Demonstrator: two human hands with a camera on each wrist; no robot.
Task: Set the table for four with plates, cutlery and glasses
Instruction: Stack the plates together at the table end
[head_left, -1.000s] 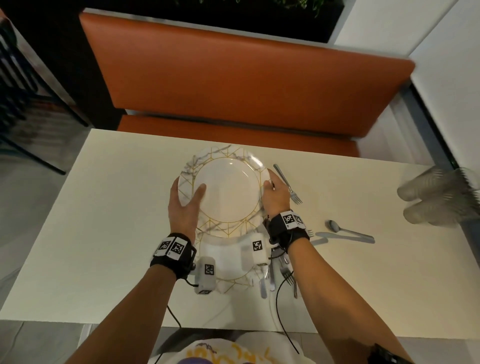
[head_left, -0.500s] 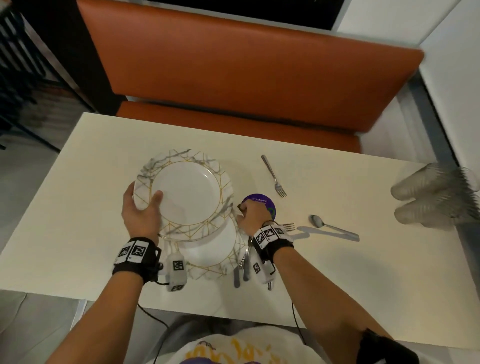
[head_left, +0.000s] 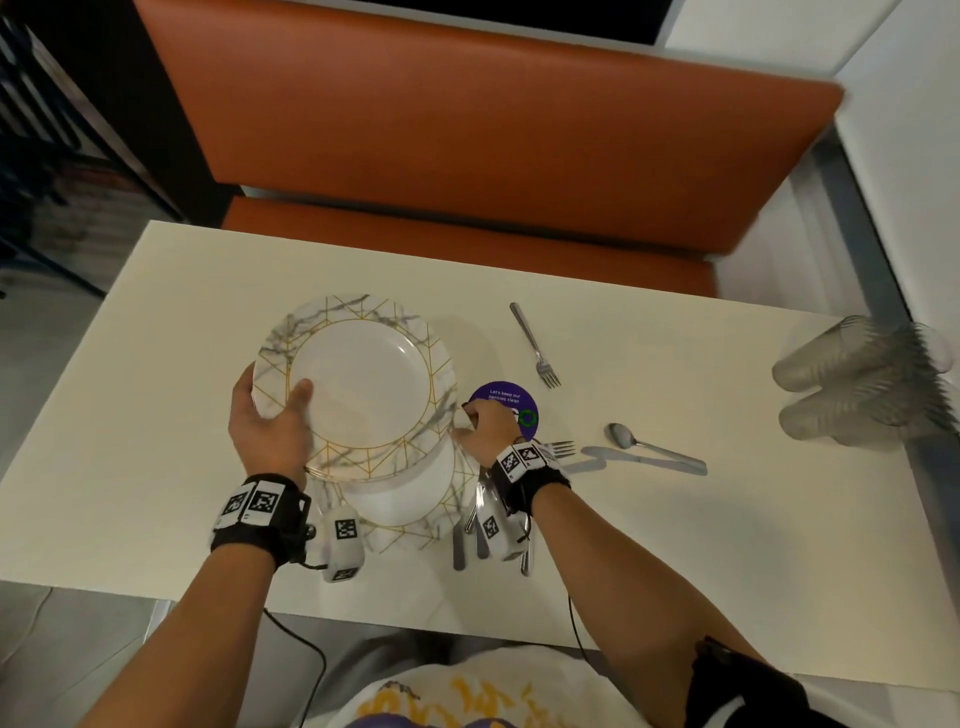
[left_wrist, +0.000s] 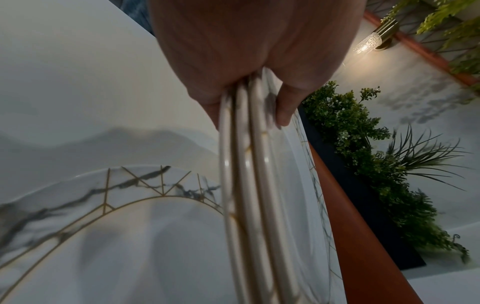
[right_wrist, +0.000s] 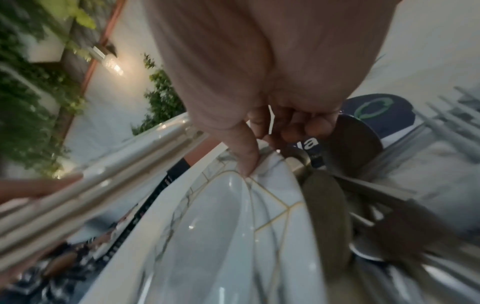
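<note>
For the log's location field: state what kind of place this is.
Probably an office pantry or café dining nook: an orange bench behind a white table, a round sticker about keeping pantries clean, and stacked plastic cups.

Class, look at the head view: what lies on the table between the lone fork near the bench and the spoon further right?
Nothing: between the fork and the spoon the table is bare in the head view.

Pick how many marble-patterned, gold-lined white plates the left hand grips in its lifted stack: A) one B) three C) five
B: the left wrist view shows three plate rims side by side, pinched in the left hand; another plate lies below on the table.
</note>
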